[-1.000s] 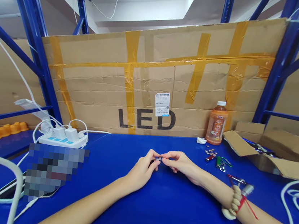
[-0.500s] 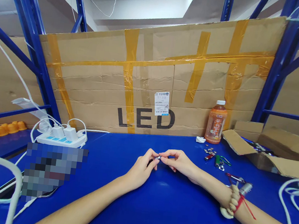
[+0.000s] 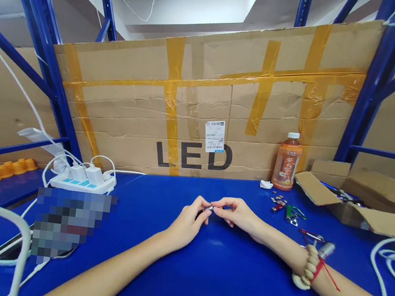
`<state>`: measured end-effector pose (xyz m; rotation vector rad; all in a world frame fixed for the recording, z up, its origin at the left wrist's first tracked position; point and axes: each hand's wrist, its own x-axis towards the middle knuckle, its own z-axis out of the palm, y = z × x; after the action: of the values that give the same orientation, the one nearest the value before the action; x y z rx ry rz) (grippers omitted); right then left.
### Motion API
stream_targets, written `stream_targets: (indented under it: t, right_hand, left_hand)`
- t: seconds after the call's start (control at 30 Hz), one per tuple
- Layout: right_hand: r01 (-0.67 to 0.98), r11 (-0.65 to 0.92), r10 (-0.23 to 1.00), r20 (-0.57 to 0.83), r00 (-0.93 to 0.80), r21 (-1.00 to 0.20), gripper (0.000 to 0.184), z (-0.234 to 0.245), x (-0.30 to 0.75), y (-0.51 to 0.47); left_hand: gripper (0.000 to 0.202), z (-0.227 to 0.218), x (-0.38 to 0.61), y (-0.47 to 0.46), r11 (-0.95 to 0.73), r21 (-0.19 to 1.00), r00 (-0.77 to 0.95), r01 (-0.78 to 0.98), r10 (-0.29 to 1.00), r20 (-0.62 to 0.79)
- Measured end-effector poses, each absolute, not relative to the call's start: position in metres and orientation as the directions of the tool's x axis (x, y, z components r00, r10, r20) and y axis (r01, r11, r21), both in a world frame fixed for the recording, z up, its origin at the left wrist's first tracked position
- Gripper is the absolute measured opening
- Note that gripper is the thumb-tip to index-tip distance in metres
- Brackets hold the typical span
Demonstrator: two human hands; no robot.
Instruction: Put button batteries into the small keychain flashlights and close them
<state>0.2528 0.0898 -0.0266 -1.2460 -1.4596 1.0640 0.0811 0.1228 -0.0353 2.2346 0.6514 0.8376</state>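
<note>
Above the middle of the blue table, my left hand [image 3: 188, 221] pinches a small silver metal cylinder [image 3: 210, 208] between thumb and fingers. My right hand [image 3: 238, 214] meets it from the other side, its thumb and index finger closed on the cylinder's right end. Most of the cylinder is covered by fingertips, so its exact kind does not show. To the right of my hands lie a small red metal tube [image 3: 278, 208], a green tube with a clip [image 3: 289, 213] and several tiny round silver discs [image 3: 278, 198]. A silver tube [image 3: 326, 250] rests just behind my right wrist.
A bottle of orange drink [image 3: 287, 161] and crumpled white paper [image 3: 266, 185] stand by the cardboard wall [image 3: 131, 125]. An open carton [image 3: 348, 212] is at right. On the left are a power strip [image 3: 83, 183], white cables [image 3: 22, 242] and a blurred-out patch [image 3: 68, 228].
Both hands keep their pinch on the metal cylinder in nearly the same place. The whole view has shifted very slightly.
</note>
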Motion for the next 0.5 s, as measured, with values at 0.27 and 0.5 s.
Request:
stream_targets:
  t: [0.27, 0.5]
  right_hand:
    - [0.196, 0.118, 0.992, 0.105, -0.076, -0.973, 0.038, -0.0300, 0.2547, 0.0926]
    - [0.192, 0.116, 0.991, 0.102, -0.081, -0.975, 0.043, -0.0300, 0.2535, 0.0923]
  left_hand:
    - [0.011, -0.0369, 0.0811, 0.1239, -0.668, 0.716, 0.679, 0.204, 0.624, 0.388]
    - [0.013, -0.0363, 0.0806, 0.1230, -0.659, 0.725, 0.676, 0.201, 0.629, 0.383]
